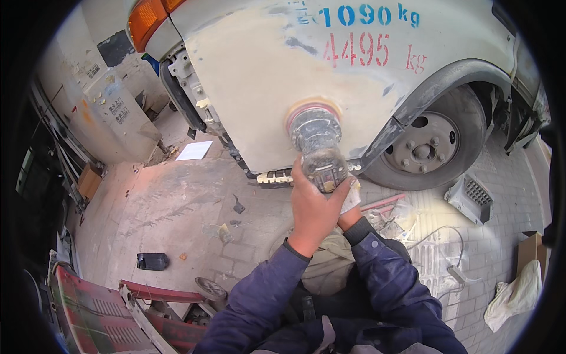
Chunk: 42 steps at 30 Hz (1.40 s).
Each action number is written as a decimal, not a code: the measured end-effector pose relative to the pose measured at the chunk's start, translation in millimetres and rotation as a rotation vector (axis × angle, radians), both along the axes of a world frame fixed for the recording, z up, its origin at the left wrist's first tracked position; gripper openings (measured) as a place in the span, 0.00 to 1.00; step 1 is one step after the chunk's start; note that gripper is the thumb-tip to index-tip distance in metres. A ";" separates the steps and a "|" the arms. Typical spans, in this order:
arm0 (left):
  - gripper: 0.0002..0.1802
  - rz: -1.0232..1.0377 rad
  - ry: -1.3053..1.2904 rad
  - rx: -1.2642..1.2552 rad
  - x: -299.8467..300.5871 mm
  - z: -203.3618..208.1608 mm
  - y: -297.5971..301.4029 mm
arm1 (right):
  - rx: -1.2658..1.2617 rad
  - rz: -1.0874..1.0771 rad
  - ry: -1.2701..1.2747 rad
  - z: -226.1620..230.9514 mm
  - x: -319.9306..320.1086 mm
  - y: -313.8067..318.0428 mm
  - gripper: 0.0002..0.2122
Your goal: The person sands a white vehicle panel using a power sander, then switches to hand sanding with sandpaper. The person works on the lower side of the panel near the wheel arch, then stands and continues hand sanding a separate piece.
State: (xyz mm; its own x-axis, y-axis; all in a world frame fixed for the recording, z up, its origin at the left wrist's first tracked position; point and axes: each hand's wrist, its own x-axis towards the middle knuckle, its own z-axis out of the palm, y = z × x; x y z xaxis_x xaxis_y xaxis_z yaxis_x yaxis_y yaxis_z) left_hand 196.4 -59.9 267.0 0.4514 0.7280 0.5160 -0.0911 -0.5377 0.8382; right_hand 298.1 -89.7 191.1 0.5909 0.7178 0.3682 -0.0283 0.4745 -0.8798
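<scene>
A dusty grey sander [321, 147] has its round pad against the filler-coated body panel [247, 100] of a pale vehicle. My left hand [312, 209] is closed round the sander's rear body, with the thumb along its right side. Just behind and to the right is my right hand [350, 217], at the underside of the sander. Its fingers are hidden by my left hand and the tool, so its grip does not show. A white piece of cloth or paper [352, 196] lies against that hand. Smooth beige filler with bluish-grey patches covers the panel around the pad.
A wheel [421, 144] under a dark arch stands to the right. Beyond it lie a grey plastic part [470, 197], a cable [461, 248] and a pale cloth [516, 294]. Red body parts [106, 307] and a black block [152, 261] are at lower left.
</scene>
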 end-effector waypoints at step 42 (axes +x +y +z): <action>0.38 0.017 -0.442 -0.032 -35.8 -2.8 44.9 | -0.239 -0.466 -1.015 87.1 -38.0 34.3 0.15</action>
State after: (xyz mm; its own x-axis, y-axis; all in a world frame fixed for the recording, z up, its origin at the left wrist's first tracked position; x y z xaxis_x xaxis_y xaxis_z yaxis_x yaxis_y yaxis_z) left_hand 160.6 -15.0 264.1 0.1805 0.7522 0.6337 -0.4360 -0.5164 0.7371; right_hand 260.2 -55.4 278.2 0.3255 0.6229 0.7114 0.8824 0.0702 -0.4653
